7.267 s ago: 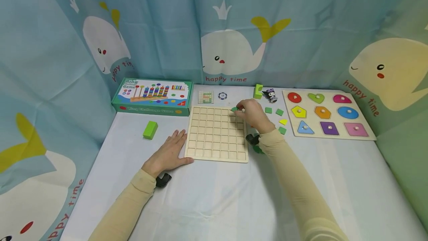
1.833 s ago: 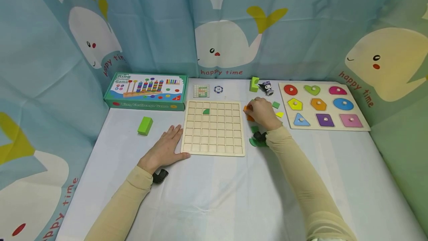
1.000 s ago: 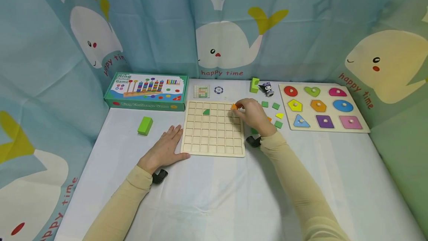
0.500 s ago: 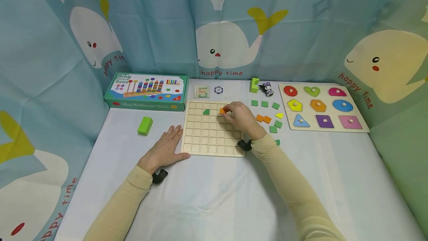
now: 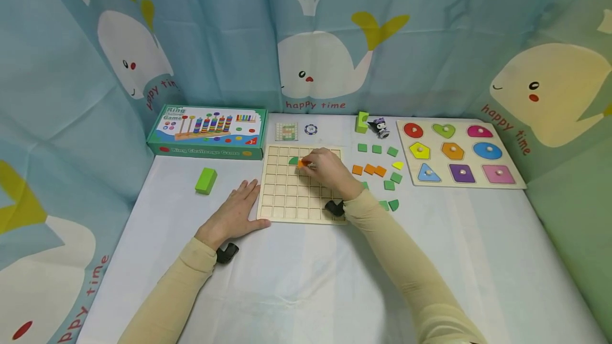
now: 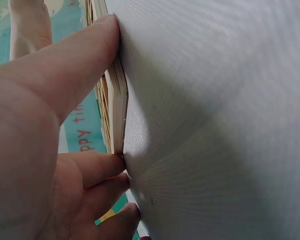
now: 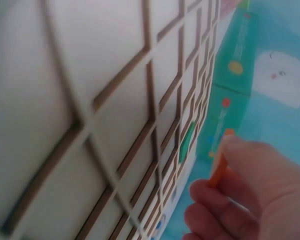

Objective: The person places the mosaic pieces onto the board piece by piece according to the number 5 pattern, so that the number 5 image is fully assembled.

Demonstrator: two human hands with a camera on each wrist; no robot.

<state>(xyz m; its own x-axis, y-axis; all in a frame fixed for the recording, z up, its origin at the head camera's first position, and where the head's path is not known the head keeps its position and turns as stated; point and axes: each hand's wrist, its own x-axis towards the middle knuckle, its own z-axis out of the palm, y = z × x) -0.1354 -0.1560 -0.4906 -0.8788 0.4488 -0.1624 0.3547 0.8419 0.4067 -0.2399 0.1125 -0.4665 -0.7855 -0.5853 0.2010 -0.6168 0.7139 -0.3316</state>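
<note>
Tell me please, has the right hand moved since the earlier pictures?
Yes: the right hand has moved left across the grid board, towards the green quarter-round piece.

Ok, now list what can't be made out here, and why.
Full outline of the held orange piece: head view, partly covered by the right grip.
Some cells of the grid board: head view, behind that grip.
One light green piece: head view, partly behind the right sleeve.
Fine detail on the small card: head view, too small.
Nearest board cells: right wrist view, blurred.
</note>
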